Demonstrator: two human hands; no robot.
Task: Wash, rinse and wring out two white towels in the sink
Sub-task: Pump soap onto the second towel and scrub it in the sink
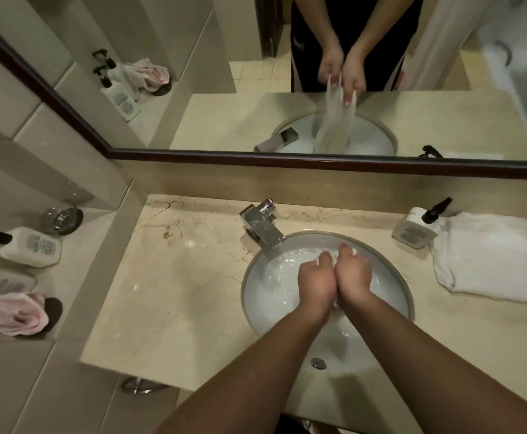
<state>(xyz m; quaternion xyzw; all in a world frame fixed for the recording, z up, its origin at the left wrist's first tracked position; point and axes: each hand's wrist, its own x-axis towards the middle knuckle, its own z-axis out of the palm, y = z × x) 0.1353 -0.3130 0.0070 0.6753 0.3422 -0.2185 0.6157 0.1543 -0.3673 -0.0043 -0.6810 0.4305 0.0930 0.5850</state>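
We are standing at the near edge of the beige marble counter (174, 296), holding the wet white towel (337, 336) over the round white sink (390, 277), the square chrome faucet (260, 227) behind it and the folded white towel (487, 255) lying right.

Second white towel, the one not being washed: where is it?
Head view: the folded white towel lies on the counter right of the sink, touching the pump bottle.

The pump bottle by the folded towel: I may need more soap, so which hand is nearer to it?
Right. The right hand grips the wet towel over the sink, on the pump bottle's side; the left hand is beside it, farther away.
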